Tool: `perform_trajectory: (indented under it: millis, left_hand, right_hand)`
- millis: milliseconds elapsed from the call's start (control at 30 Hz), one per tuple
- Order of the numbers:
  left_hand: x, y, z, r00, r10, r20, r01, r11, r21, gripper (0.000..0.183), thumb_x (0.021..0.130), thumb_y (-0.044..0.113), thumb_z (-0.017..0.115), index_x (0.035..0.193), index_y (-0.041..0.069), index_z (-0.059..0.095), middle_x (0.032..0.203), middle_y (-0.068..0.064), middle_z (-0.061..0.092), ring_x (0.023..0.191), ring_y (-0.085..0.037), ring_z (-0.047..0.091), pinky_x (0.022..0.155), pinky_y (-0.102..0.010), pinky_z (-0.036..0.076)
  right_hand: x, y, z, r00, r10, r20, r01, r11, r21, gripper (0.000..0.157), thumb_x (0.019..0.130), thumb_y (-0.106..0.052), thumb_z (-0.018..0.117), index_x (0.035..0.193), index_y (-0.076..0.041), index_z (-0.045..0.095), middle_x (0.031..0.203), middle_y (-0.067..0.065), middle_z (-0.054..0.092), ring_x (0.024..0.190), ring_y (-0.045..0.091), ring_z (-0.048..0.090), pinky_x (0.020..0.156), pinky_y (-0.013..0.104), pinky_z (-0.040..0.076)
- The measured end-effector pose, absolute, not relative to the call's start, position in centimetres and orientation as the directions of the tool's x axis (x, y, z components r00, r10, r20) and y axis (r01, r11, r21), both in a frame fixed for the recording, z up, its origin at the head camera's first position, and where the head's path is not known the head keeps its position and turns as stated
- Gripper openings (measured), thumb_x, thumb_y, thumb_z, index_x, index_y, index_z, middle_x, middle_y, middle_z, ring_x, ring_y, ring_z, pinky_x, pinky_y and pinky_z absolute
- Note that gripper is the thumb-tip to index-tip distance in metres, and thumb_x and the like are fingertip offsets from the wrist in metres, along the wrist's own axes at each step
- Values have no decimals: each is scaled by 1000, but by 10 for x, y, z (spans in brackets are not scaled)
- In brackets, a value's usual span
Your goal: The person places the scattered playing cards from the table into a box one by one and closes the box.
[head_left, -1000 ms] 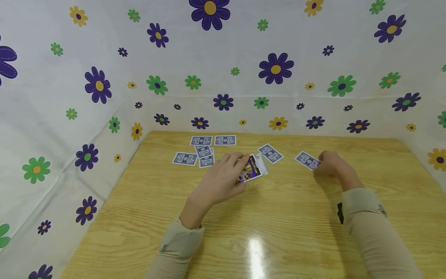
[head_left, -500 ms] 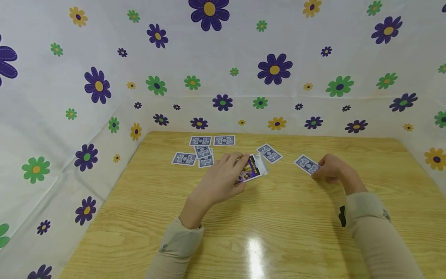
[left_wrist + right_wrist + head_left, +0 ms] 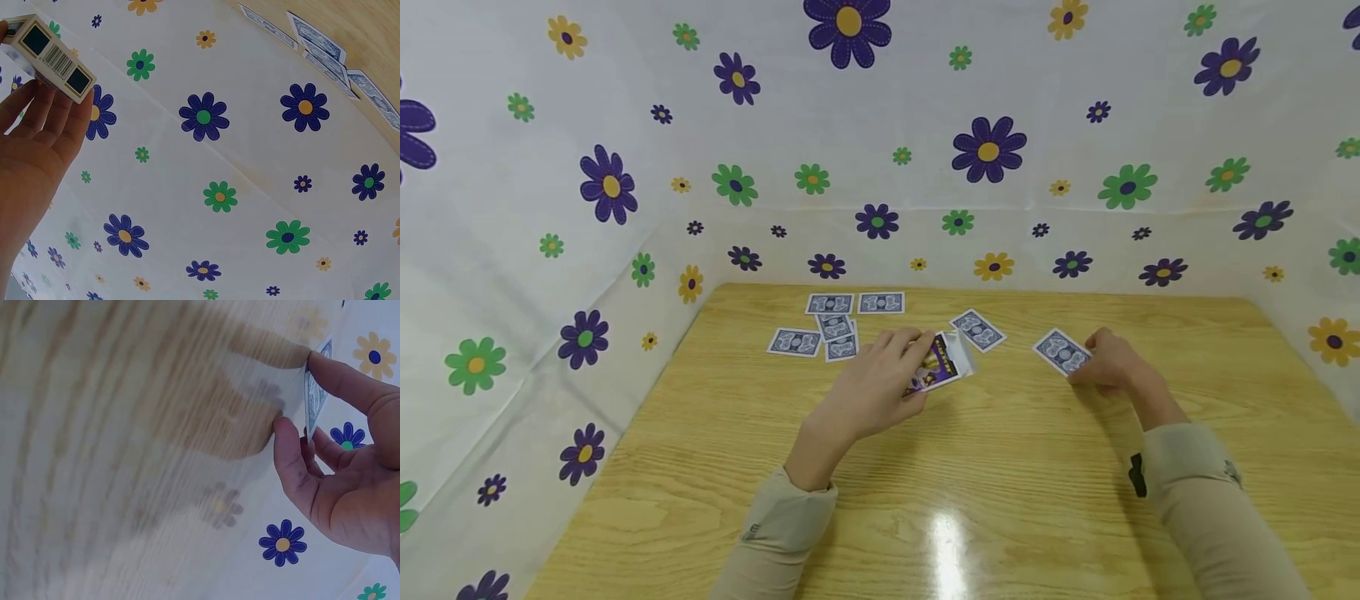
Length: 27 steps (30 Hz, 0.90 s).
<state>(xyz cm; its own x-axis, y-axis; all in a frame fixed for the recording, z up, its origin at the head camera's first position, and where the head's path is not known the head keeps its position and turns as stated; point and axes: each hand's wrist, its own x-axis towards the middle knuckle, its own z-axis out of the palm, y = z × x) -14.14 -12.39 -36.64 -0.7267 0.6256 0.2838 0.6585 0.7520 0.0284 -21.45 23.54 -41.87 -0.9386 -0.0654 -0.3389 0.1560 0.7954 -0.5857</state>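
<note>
In the head view my left hand (image 3: 876, 383) grips a purple and yellow playing-card box (image 3: 938, 363), its white flap open toward the right. The left wrist view shows the end of this card box (image 3: 57, 59) with a barcode, the fingers under it. Over on the right, my right hand (image 3: 1116, 362) holds the near right end of a blue-backed playing card (image 3: 1062, 352) at the tabletop. Seen from the right wrist, that playing card (image 3: 315, 390) stands edge-on between thumb and fingers.
Several face-down playing cards (image 3: 796, 342) lie at the back left, some overlapping. Another single card (image 3: 978, 330) lies behind the box. The wooden table (image 3: 880, 517) ends at a white cloth (image 3: 835, 192) with printed flowers, behind and on the left.
My right hand has shifted slightly downward in the head view, and the card at its fingers has moved a little nearer. The left hand stays in place with the box.
</note>
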Motion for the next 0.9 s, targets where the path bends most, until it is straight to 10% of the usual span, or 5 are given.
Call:
perform_trajectory:
  millis: [333,900]
  left_hand:
    - [-141,-126,-365,-723,626,293,663,747,40,70,90,27,69,149,2,42,141,-14,50,124,-29,52,102,-41,48]
    - [-142,-128,-365,-727,624,288,659,752,34,70,89,27,69,149,2,42,140,-15,51,121,-30,53,99,-40,50]
  right_hand:
    - [-210,232,-419,-972,-44,-232,91,836,-541,61,79,-13,75,120,20,44,97,26,55,81,28,55,61,27,49]
    - [-206,225,-421,-967,235,95,55,559,-827,43,92,-10,60,127,13,51,107,30,63,59,9,61,51,18,52]
